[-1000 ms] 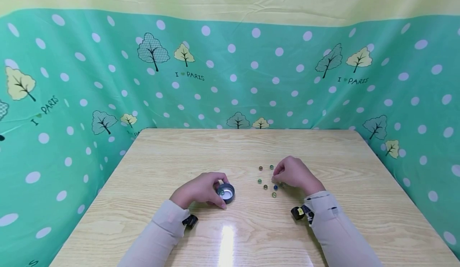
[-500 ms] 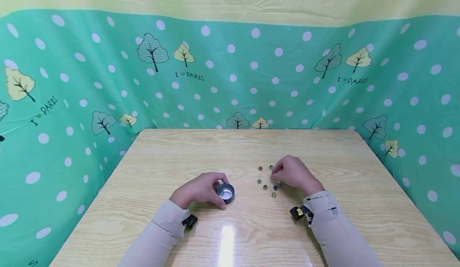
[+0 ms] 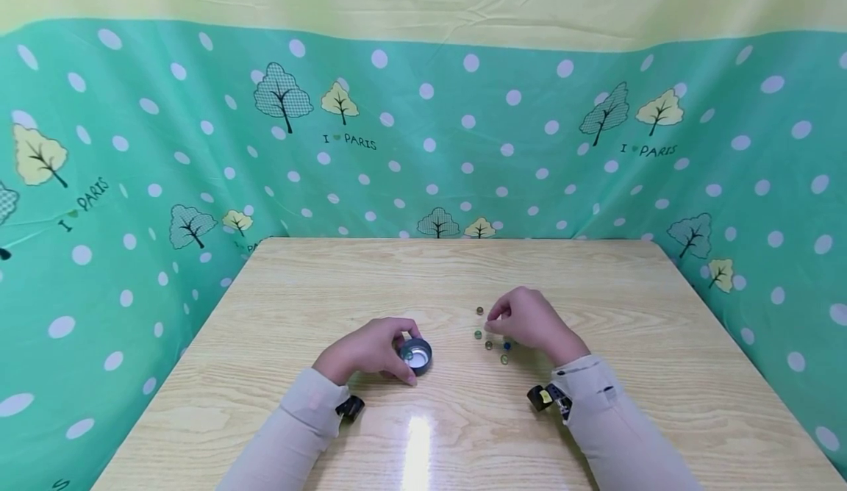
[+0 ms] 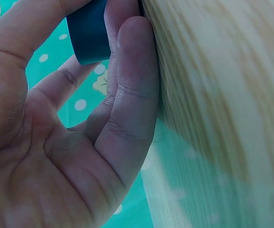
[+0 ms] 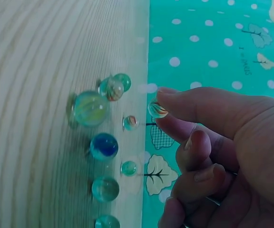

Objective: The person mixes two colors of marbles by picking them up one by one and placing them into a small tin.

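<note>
My left hand (image 3: 373,348) grips a small round dark lid (image 3: 423,366) from its left side, hollow side up. A greenish marble (image 3: 409,356) shows inside against the pale bottom. In the left wrist view the lid's smooth wall (image 4: 88,35) stands between thumb and fingers, its upper part cut off. Thumb and forefinger of my right hand (image 3: 528,322) pinch a clear marble with orange and white swirls (image 5: 158,109), held off the tabletop. Below it lie several glass marbles: a blue one (image 5: 103,146), a yellow-green one (image 5: 91,109) and others in green and brown.
The wood-grain table (image 3: 317,278) stretches out on all sides of the hands. A green dotted cloth (image 3: 397,138) hangs behind it and along both sides. Loose marbles, such as the brown one (image 3: 479,311), lie between the two hands.
My right hand has moved a little to the left, carrying the pinched marble. The left hand and the lid have stayed in place.
</note>
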### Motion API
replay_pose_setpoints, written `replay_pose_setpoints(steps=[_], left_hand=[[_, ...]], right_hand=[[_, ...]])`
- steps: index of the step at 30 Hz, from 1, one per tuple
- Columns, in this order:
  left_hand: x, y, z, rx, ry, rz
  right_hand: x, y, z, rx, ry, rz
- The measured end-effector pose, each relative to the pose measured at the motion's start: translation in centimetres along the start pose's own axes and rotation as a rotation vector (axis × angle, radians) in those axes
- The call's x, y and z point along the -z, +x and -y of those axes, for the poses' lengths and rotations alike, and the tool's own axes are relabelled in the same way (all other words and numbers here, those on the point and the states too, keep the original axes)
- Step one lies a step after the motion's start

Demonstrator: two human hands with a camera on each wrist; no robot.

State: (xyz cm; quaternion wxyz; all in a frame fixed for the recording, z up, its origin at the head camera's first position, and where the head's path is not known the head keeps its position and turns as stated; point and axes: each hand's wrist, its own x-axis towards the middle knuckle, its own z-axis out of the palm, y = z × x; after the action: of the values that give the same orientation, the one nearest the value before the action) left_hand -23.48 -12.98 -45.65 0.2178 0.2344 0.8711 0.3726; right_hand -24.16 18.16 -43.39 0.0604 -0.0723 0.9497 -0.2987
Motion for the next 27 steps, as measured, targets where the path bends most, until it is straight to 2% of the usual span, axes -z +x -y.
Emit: replay_pose_setpoints(steps=[20, 27], left_hand=[[-0.1, 0.0, -0.4, 0.019, 0.019, -0.001], [0.3, -0.2, -0.6, 0.044, 0.021, 0.030]], right_hand=[[-1.3, -1.0, 2.5, 0.061, 0.039, 0.003], [-1.9, -1.0, 3.4, 0.112, 0.046, 0.006]])
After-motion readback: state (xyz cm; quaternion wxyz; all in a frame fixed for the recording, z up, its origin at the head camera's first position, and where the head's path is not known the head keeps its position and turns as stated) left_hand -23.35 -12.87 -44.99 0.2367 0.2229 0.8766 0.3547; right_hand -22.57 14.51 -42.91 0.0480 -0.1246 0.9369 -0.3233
